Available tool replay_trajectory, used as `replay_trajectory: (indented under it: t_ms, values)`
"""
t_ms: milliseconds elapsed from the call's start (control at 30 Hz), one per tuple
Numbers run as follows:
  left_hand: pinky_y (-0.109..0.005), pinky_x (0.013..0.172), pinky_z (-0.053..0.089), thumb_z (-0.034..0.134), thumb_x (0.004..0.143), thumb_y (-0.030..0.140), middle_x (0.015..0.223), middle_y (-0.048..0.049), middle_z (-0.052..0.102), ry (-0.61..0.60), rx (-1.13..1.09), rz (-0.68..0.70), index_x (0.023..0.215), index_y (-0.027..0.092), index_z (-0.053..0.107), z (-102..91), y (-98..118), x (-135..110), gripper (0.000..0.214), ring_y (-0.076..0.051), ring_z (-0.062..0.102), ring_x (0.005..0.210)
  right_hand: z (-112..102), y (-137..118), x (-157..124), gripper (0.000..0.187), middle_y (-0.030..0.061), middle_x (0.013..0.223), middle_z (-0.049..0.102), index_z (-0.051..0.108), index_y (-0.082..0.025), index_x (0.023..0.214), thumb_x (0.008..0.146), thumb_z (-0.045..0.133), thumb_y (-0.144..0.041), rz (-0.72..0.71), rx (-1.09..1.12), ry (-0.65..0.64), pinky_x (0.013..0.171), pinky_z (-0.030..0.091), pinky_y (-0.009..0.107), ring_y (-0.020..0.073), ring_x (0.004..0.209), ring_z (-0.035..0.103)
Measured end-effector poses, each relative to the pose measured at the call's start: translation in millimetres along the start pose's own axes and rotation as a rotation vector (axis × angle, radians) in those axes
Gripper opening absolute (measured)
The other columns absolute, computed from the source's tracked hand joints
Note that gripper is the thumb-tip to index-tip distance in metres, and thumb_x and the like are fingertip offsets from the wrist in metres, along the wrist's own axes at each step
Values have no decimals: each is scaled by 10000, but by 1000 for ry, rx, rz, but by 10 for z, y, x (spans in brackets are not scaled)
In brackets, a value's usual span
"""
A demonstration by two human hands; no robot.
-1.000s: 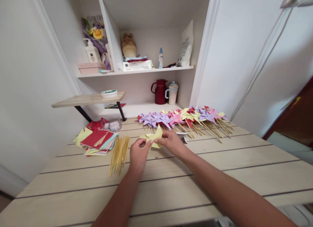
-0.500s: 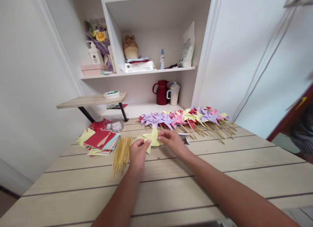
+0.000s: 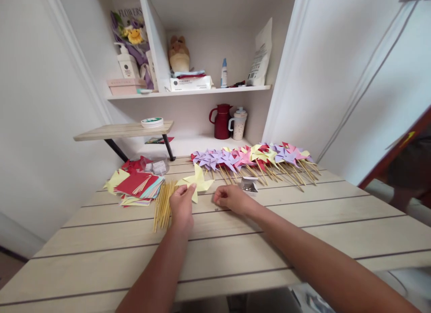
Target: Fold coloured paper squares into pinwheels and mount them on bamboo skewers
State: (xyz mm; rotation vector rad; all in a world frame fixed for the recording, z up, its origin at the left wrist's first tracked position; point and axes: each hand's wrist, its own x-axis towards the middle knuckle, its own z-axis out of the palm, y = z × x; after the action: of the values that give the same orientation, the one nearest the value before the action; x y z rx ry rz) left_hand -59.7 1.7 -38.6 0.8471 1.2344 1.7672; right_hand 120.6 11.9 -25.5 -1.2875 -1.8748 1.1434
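Observation:
Pinched in my left hand point(image 3: 182, 206) is a yellow paper pinwheel point(image 3: 199, 182), its blades folded out. My right hand point(image 3: 230, 199) is apart from it, low over the table, with thumb and fingertips pressed together; whatever they may hold is too small to make out. A tiny metallic piece point(image 3: 216, 209) lies on the tabletop just below those fingertips. Behind my right hand stands a small open box point(image 3: 249, 185) with dark bits inside. Bamboo sticks point(image 3: 163, 207) lie in a bunch beside my left hand.
Finished pinwheels on sticks point(image 3: 249, 158) lie in a row along the back. Stacked coloured paper point(image 3: 136, 187) and a clear plastic container point(image 3: 159, 166) are at left, near a small raised shelf point(image 3: 124, 130). A red jug point(image 3: 222, 121) and a cup point(image 3: 239, 124) stand behind.
My right hand has let go of the pinwheel's blade and moved down toward the tabletop. My left hand has shifted left with the pinwheel. The view has tilted slightly.

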Motion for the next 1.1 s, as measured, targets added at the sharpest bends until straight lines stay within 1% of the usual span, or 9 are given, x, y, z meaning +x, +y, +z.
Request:
replay_trajectory:
  t_ms: [100,200,267,367,500,767,933,1100]
  values:
    - [-264,665,433,830,587,382,695,5,649,5,-35,-1,710,147,687,-10,-21,8,301,-142,578,677,-31,27,-73,86,6,703,674,690,-175,720,700,617,-135,-22,-59,5,590,392,232,126,625,549]
    - [-264,667,434,828,589,375,689,8,645,8,-44,9,703,148,682,-9,-34,5,293,-138,571,671,-63,60,-103,64,11,711,684,698,-173,734,705,642,-162,-28,-55,-18,592,407,230,136,646,573]
    - [-267,671,436,823,597,373,698,4,651,4,-41,15,718,147,691,-7,-38,2,288,-140,572,675,-55,80,-94,55,5,695,674,693,-174,732,678,691,-180,-25,-67,-16,587,407,230,138,642,571]
    - [-273,671,438,819,603,384,707,-2,659,-5,-30,11,739,149,706,-6,-41,-1,294,-148,579,680,-17,99,-68,100,-9,683,648,680,-179,731,646,732,-187,-25,-91,7,590,402,234,133,632,552]
    - [-276,673,438,814,611,380,701,1,653,-6,-21,22,729,156,703,-5,-41,-1,276,-149,575,674,18,98,-62,97,-20,674,631,670,-187,728,649,726,-180,-19,-106,17,584,389,237,128,616,539]
    - [-263,647,418,810,616,370,685,10,641,-9,-13,20,699,161,686,13,-22,-16,257,-137,553,653,41,101,-65,111,-13,702,660,693,-197,763,663,738,-191,-29,-190,44,593,387,241,140,648,570]
    - [-258,643,413,818,608,382,680,14,635,-25,-20,12,699,159,681,8,-19,-19,277,-133,547,648,32,68,-78,142,-5,739,668,706,-191,790,654,745,-183,-37,-194,24,606,391,239,143,681,579]
    - [-264,664,426,824,601,389,730,-2,661,-39,-34,10,726,153,688,7,-13,-25,301,-137,561,676,32,71,-77,148,-5,744,675,712,-192,787,646,756,-192,-46,-196,16,610,394,239,148,691,582]
